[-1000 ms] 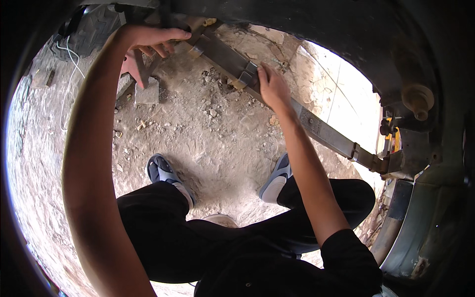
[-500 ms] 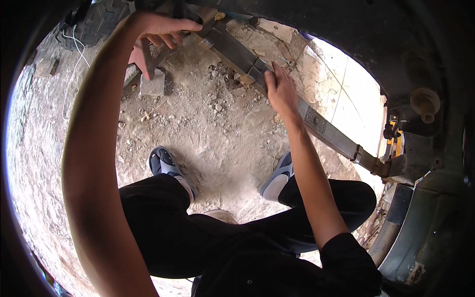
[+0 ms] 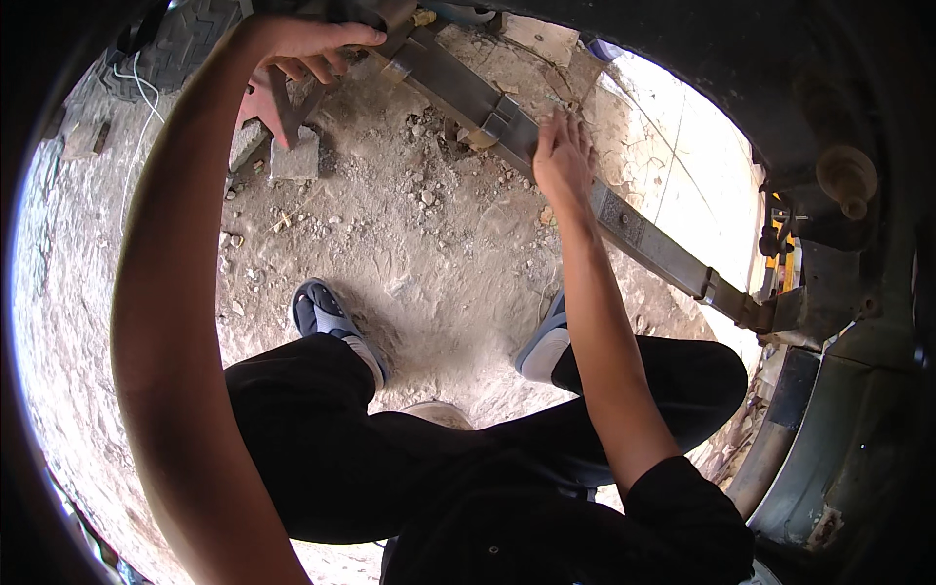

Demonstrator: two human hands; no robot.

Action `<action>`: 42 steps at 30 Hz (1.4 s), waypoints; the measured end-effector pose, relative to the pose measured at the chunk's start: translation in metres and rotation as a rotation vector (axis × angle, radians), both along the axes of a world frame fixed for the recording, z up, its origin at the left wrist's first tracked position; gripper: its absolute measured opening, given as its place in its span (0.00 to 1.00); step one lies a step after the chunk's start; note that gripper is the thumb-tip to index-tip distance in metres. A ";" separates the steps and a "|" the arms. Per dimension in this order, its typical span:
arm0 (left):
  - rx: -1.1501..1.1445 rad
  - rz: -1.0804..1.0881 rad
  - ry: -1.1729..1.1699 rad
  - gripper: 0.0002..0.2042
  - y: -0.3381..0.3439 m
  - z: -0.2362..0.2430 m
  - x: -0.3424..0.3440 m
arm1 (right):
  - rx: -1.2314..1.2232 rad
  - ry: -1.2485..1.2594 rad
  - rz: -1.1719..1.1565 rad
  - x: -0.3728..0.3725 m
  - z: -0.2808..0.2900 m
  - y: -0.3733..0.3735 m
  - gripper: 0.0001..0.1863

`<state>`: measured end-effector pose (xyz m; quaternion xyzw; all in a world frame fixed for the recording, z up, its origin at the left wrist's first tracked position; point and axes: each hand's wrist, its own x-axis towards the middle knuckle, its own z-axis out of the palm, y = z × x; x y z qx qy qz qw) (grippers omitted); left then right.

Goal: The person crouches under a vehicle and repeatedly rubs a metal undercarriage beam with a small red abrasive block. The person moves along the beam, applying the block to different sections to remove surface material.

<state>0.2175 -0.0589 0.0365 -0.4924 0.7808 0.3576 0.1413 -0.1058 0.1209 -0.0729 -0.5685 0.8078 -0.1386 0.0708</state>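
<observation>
As the head view looks down past the person's lap, a long dark leaf spring [image 3: 648,240] slants from the upper middle toward the right side, beneath a vehicle's dark underside. The right hand [image 3: 565,164] lies across the spring's middle stretch, fingers straight and thumb spread apart, its grip loose and not wrapped round the bar; a metal clamp [image 3: 502,117] sits on the spring just beside the thumb. Another metal band [image 3: 709,285] encircles the spring near its lower right end. The left hand [image 3: 307,47] is near the upper end, its thumb stretched toward the spring and its fingers spread and lightly bent, with nothing seen in its grip, though in the dim upper edge it is hard to tell whether the thumb touches the metal. Below that hand are a red metal piece [image 3: 261,107] and a grey block [image 3: 296,158] on the dusty, pebbled ground [image 3: 429,278]. A treaded black tyre [image 3: 180,54] lies to the upper left, with a white cable [image 3: 148,95] trailing beside it. The person's sandals [image 3: 315,300] are planted well apart between the forearms.
</observation>
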 end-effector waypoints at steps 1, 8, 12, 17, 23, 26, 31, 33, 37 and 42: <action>-0.009 0.011 0.002 0.52 -0.004 -0.005 0.002 | 0.007 0.022 -0.011 0.005 -0.001 -0.003 0.37; 0.033 0.026 -0.038 0.51 -0.010 -0.013 0.005 | -0.032 -0.072 -0.014 -0.003 0.004 -0.012 0.34; 0.034 -0.004 0.013 0.50 0.003 0.007 0.000 | -0.129 0.055 0.184 0.011 -0.002 -0.001 0.34; 0.038 0.044 -0.088 0.53 0.003 0.014 -0.007 | 0.008 -0.046 -0.194 -0.017 0.006 -0.014 0.35; 0.048 0.055 -0.111 0.49 -0.005 -0.002 0.001 | -0.027 -0.073 0.068 -0.006 0.009 0.002 0.30; 0.070 0.084 -0.075 0.55 0.004 0.011 -0.001 | 0.179 -0.249 -0.215 -0.014 0.027 -0.002 0.26; 0.085 0.013 -0.058 0.54 0.006 0.011 -0.005 | -0.164 -0.013 0.049 -0.029 0.000 0.012 0.27; 0.101 0.057 -0.127 0.49 -0.002 -0.003 0.002 | 0.191 -0.232 -0.245 -0.027 0.031 0.004 0.29; 0.258 -0.127 -0.169 0.47 -0.027 -0.040 0.009 | -0.241 0.155 0.127 -0.012 -0.007 0.019 0.32; 0.066 -0.612 -0.778 0.41 -0.005 -0.067 0.005 | -0.008 -0.050 -0.062 -0.022 0.001 0.011 0.36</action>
